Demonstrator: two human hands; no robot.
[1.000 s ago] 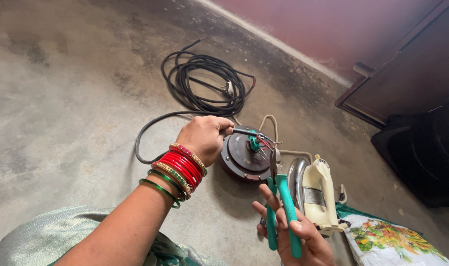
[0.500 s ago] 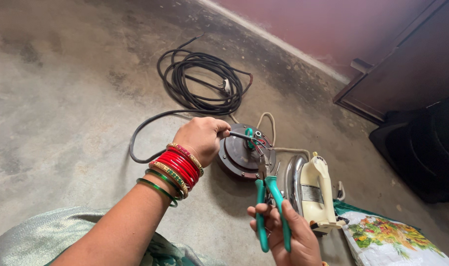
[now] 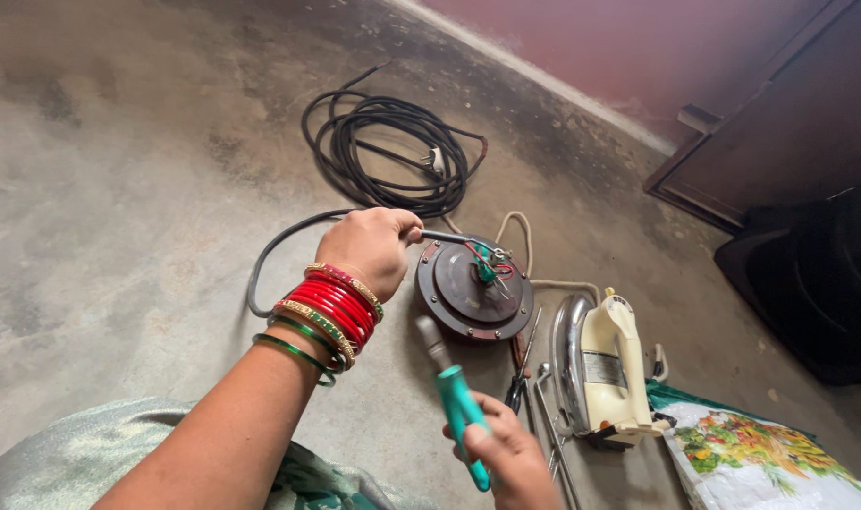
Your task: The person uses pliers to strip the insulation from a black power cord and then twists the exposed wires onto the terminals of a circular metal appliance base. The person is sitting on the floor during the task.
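Observation:
My left hand, with red, gold and green bangles on the wrist, grips the black cable where it enters a round dark metal plate on the floor. Red and green wires meet at the plate's top. My right hand holds teal-handled pliers, their closed jaws pointing up toward the plate but apart from it.
A coil of black cable with a plug lies further away. A cream electric iron stands on its side to the right, with metal tools beside it. A flower-printed bag, a dark cabinet and a pink wall border the right.
My right hand has turned the pliers from handles spread to jaws shut and pointing up at the plate. My left hand keeps its hold on the cable.

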